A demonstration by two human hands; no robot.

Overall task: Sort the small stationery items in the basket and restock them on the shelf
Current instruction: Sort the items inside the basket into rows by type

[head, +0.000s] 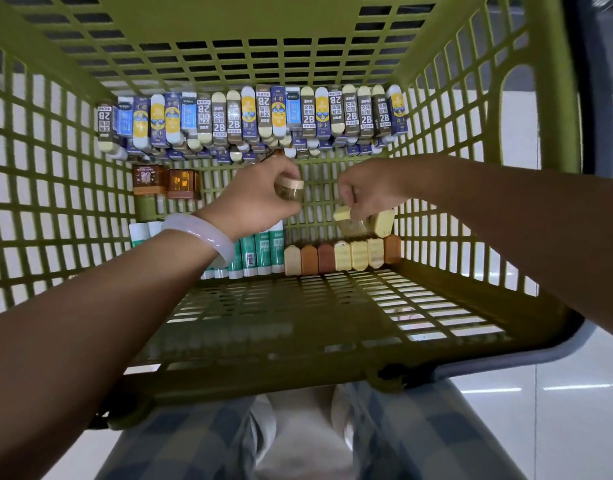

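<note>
Head view: sorting step; your left hand (253, 199) grips a jar (289, 191), right hand (365, 197) pinches a capped piece (343, 213) above the basket (436, 296) floor; next, line them up.

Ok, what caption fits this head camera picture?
Both hands sort small capped tubes inside a green basket: left hand holds one, right hand pinches another.

Both arms reach forward, close together — the left hand (255, 199) curls its fingers in a grip, the right hand (365, 195) pinches downward.
</note>
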